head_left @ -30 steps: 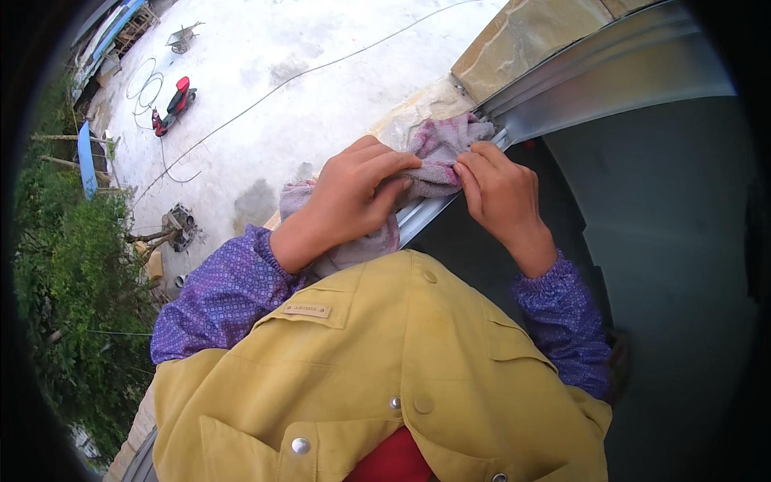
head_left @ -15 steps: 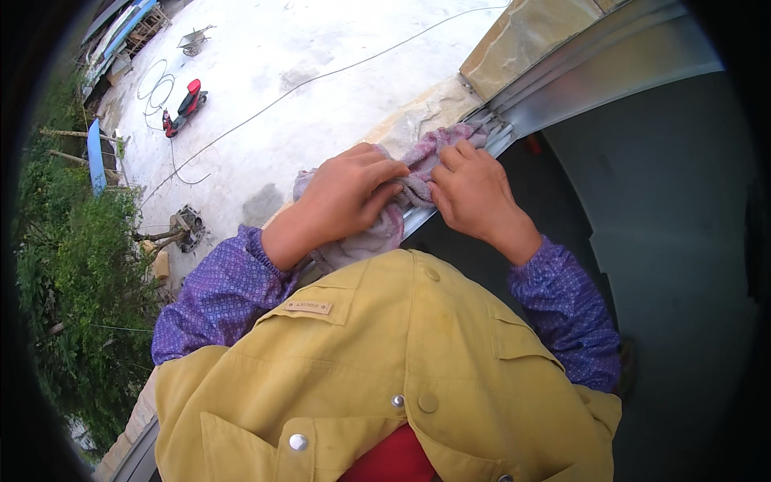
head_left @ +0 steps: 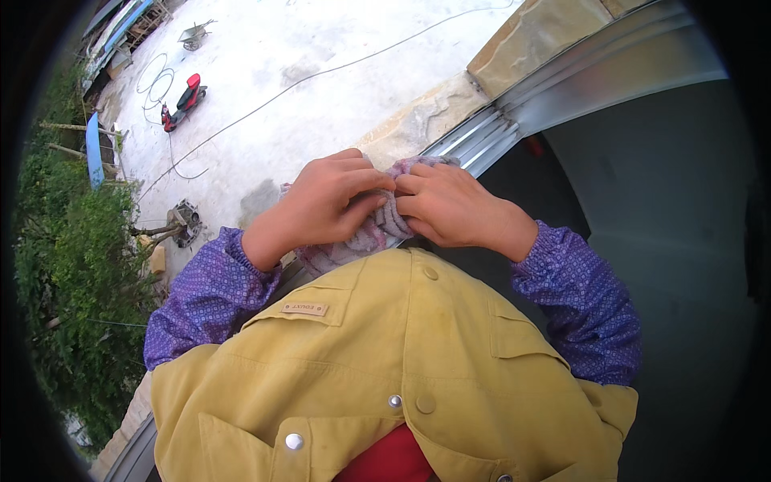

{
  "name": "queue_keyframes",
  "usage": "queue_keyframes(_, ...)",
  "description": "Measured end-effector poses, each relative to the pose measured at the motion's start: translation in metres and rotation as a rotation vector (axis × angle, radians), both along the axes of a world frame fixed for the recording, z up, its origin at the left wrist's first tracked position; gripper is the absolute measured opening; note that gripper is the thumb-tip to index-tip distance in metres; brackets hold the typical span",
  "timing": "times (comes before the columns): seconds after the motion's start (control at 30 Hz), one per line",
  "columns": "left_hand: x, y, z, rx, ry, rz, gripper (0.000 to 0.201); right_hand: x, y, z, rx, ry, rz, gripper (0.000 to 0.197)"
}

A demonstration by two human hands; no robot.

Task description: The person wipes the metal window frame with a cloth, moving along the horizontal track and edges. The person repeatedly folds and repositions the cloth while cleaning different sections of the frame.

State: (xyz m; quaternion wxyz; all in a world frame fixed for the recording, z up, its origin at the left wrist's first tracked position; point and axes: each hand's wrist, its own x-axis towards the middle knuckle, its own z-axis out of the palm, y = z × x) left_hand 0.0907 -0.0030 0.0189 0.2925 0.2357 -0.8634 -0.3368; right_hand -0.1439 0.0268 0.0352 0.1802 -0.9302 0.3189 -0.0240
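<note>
A greyish-pink cloth lies bunched over the metal window track, close in front of my body. My left hand is closed on the cloth's left part, thumb and fingers curled toward the middle. Close beside it, my right hand grips the cloth's right part, its fingertips pressed into the folds. The fingertips of both hands almost meet. Part of the cloth is hidden under my hands. To the right of the cloth the track's parallel rails show bare.
Rough tan stone edges the track on the outer side, and a metal frame rises at upper right. A dark interior lies to the right. Outside, well below, are a pale concrete yard, a red scooter, a wheelbarrow and green bushes.
My right hand has drawn left and nearer to my left hand, pulling the cloth along the track. The rails at the track's right end, covered before, now show.
</note>
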Motion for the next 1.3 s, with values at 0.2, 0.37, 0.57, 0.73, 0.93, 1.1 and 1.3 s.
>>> queue_keyframes(0.2,-0.005,0.008,-0.006,-0.019,0.037,0.048,0.021,-0.007,-0.011,0.001,-0.223,0.186,0.126,0.018)
queue_keyframes(0.37,-0.025,0.012,-0.018,-0.043,0.087,0.137,0.021,-0.026,-0.023,0.007,-0.323,0.285,0.158,0.021)
queue_keyframes(0.57,-0.046,0.002,-0.029,-0.002,0.072,0.212,0.018,-0.042,-0.032,0.011,-0.333,0.317,0.218,0.017)
queue_keyframes(0.73,-0.029,0.02,-0.02,0.013,0.066,0.192,0.017,-0.027,-0.032,0.008,-0.259,0.331,0.318,0.016)
queue_keyframes(0.93,-0.005,0.045,0.0,-0.047,0.093,0.203,0.015,0.017,-0.013,0.011,-0.112,0.258,0.343,0.016)
queue_keyframes(1.1,0.009,0.061,0.006,0.059,0.061,0.314,0.015,0.026,-0.001,-0.005,-0.101,0.073,0.207,0.018)
queue_keyframes(1.3,-0.026,0.048,-0.008,0.017,-0.108,0.289,0.029,-0.042,-0.031,0.006,-0.193,0.254,0.002,0.011)
